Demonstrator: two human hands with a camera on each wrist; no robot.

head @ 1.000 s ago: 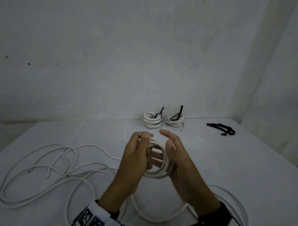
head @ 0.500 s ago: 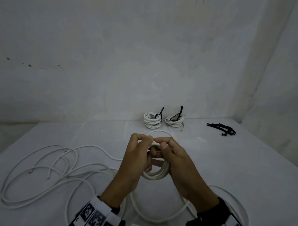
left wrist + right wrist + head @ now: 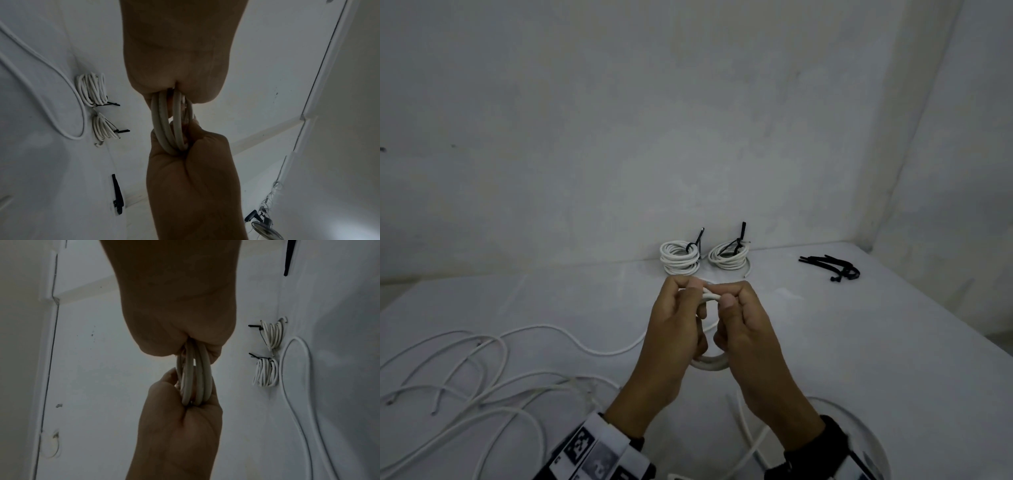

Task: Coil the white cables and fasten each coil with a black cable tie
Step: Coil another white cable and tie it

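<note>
A small coil of white cable [image 3: 710, 364] stands upright above the table between my two hands. My left hand [image 3: 674, 325] grips its left side, fingers curled round the turns. My right hand [image 3: 748, 325] grips its right side. Both thumbs pinch the cable at the coil's top. In the left wrist view the coil [image 3: 164, 123] runs from my left hand [image 3: 180, 56] into my right fist [image 3: 191, 178]. The right wrist view shows the same coil [image 3: 197, 378] held by my right hand [image 3: 176, 305] and my left hand [image 3: 180, 426]. The cable's tail hangs toward the table.
Two tied coils [image 3: 679, 262] [image 3: 729, 258] sit by the back wall. A bunch of black cable ties [image 3: 832, 269] lies at the back right. Several loose white cables [image 3: 482, 359] sprawl over the left of the table [image 3: 859, 342].
My right hand, stretched over the coil a second ago, has curled round it. Both thumbs now pinch the top, and the loose loop above the coil has been drawn in.
</note>
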